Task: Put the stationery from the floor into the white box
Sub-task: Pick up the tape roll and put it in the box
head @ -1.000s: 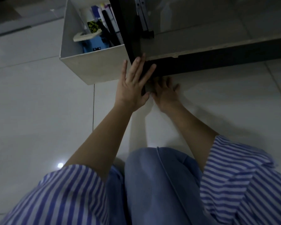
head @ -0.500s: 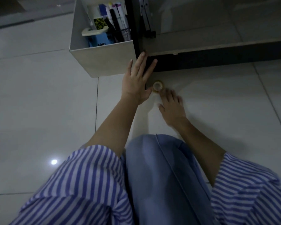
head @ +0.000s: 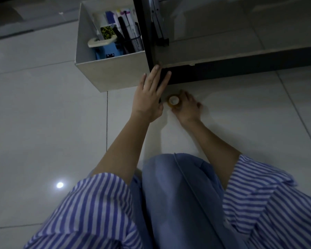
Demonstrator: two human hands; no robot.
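Observation:
A small yellowish roll of tape (head: pixel 173 101) is just above the tiled floor, in front of the black desk leg. My right hand (head: pixel 187 108) is closed around it from the right. My left hand (head: pixel 149 95) rests flat, fingers spread, against the black leg (head: pixel 144 33), holding nothing. The white box (head: pixel 113 74) stands on the floor to the left of the leg. It holds markers, a mesh pen cup (head: pixel 137 44), a blue item and a pale tape dispenser.
A black desk frame rail (head: pixel 241 69) runs right from the leg, low over the floor. My blue-trousered knee (head: pixel 178 186) and striped sleeves fill the bottom. Pale floor tiles (head: pixel 43 123) spread to the left and right.
My right hand came out from under the desk frame, and the tape roll appeared beside it. The hand has now closed around the roll. My left hand stayed on the leg.

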